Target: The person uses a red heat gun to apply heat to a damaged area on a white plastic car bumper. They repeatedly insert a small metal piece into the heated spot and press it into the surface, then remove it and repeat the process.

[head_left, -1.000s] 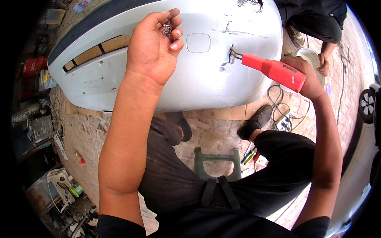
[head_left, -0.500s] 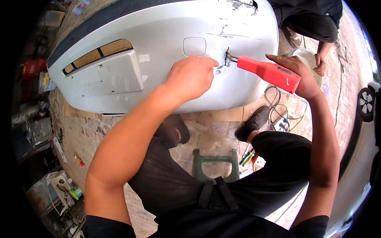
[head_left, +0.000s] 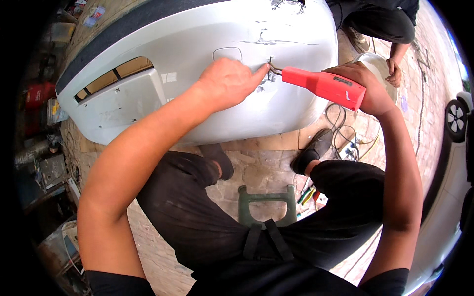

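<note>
A silver-white car bumper cover (head_left: 192,37) lies in front of my knees, with dark cracks and scratches on its right part. My right hand (head_left: 376,94) is wrapped round a red hot stapler (head_left: 321,87), a plastic-welding tool with two bent metal prongs. The prong tips are at a dark crack (head_left: 270,75) in the bumper. My left hand (head_left: 226,83) rests over the bumper with its index finger stretched out and the other fingers curled. That fingertip is at the crack, close beside the prongs, and nothing shows in this hand.
A green stool (head_left: 266,198) stands between my legs; pliers (head_left: 308,195) lie beside it. Cables (head_left: 340,123) run to a power strip (head_left: 351,148). Another person's hand (head_left: 393,74) is at a white bucket (head_left: 380,66). A car (head_left: 447,172) is far right; clutter (head_left: 52,167) fills the left.
My left index finger has straightened and its tip has come to the crack beside the prongs. The view has shifted, with the bumper and the stapler now further left in it.
</note>
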`<action>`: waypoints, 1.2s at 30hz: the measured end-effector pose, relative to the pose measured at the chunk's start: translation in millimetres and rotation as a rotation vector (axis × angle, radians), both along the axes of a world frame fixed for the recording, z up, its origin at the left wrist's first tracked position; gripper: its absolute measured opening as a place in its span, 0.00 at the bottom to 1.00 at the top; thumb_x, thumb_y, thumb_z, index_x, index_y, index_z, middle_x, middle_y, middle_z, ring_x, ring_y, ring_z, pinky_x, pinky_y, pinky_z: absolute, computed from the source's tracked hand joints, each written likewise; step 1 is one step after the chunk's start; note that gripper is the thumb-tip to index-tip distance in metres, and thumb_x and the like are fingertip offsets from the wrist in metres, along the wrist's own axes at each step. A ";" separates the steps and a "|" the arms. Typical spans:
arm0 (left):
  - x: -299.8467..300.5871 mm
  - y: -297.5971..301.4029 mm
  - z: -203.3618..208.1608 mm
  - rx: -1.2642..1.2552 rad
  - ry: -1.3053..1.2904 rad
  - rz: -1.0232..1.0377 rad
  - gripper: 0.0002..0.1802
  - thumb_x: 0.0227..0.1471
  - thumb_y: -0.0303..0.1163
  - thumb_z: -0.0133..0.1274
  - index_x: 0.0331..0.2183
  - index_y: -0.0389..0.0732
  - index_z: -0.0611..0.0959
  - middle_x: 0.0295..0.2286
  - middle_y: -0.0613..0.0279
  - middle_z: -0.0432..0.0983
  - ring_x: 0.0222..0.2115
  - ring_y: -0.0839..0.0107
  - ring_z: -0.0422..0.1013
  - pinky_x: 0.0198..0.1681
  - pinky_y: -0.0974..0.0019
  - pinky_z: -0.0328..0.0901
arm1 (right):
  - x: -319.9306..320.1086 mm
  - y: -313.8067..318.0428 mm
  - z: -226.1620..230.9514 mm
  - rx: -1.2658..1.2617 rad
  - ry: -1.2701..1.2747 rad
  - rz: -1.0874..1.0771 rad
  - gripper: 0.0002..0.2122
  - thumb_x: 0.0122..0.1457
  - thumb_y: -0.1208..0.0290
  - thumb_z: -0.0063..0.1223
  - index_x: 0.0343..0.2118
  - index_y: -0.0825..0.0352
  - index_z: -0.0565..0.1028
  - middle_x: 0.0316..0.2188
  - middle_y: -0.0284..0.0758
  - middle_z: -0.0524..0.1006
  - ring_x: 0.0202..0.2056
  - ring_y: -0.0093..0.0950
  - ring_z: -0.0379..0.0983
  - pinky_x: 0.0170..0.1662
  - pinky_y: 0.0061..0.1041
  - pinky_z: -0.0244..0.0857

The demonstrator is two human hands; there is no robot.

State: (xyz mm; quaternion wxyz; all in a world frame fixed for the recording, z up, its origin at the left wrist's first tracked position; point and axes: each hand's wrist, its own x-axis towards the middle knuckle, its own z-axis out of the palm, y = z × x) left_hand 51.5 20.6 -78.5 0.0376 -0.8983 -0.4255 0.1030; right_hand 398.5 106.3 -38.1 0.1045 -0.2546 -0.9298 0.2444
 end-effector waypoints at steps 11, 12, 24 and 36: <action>27.8 -9.6 16.2 -0.052 -0.009 0.105 0.22 0.59 0.28 0.48 0.55 0.38 0.80 0.22 0.53 0.81 0.24 0.52 0.79 0.27 0.50 0.72 | -0.1 -0.1 1.7 0.027 -0.047 -0.014 0.16 0.52 0.69 0.62 0.46 0.63 0.83 0.42 0.39 0.85 0.45 0.43 0.79 0.54 0.38 0.66; 25.3 -20.7 19.6 -0.108 -0.074 0.152 0.23 0.59 0.28 0.48 0.55 0.36 0.80 0.23 0.52 0.81 0.24 0.51 0.79 0.28 0.48 0.72 | -0.7 -1.2 3.3 0.031 -0.029 -0.015 0.16 0.52 0.69 0.62 0.45 0.63 0.83 0.41 0.39 0.85 0.44 0.44 0.79 0.54 0.38 0.67; 134.4 -60.3 -18.1 -0.399 -0.609 0.793 0.36 0.58 0.26 0.48 0.64 0.23 0.59 0.30 0.40 0.82 0.34 0.42 0.81 0.39 0.44 0.74 | -5.8 -4.4 10.2 -0.078 -0.001 0.003 0.16 0.49 0.72 0.63 0.42 0.69 0.82 0.37 0.46 0.83 0.41 0.49 0.79 0.47 0.39 0.71; 160.5 -38.9 -56.4 -0.254 -0.712 1.059 0.39 0.59 0.25 0.47 0.67 0.24 0.52 0.37 0.38 0.82 0.41 0.41 0.80 0.46 0.43 0.74 | -8.7 -13.4 14.0 -0.101 -0.003 -0.071 0.15 0.48 0.75 0.62 0.40 0.69 0.83 0.34 0.48 0.83 0.39 0.50 0.80 0.44 0.38 0.73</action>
